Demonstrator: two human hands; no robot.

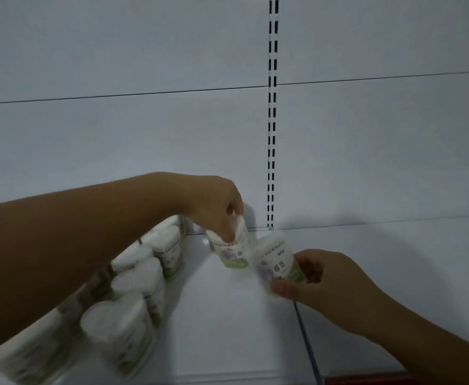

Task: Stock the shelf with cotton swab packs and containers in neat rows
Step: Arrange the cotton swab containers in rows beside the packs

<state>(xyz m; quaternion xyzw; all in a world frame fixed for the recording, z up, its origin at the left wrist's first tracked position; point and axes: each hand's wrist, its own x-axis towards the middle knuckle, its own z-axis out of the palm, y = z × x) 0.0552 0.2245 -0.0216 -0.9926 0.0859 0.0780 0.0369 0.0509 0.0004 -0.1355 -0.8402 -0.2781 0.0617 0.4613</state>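
Two cotton swab containers are in the hands. Each is a small white cylinder with a pale top, a purple flower on the label and a green band at the base; the print is blurred.

The left hand (216, 209) grips the left container (233, 251) from above, fingers curled over its top. It is at the back of the shelf (227, 329), and I cannot tell whether its base touches. The right hand (322, 276) pinches the right container (276, 262) low on its side between thumb and fingers. This one is just beside the first, at its 4 o'clock.

Both long axes run near upright, tops leaning slightly toward 11 o'clock.

The stocked containers (139, 279) stand in rows from 10 o'clock down to 7 o'clock, partly under the left forearm. The shelf is bare white from the centre toward 6 and 3 o'clock, crossed by a dark seam (305, 334). The back panel (116, 134) closes 12 o'clock and carries a slotted upright (272, 120).
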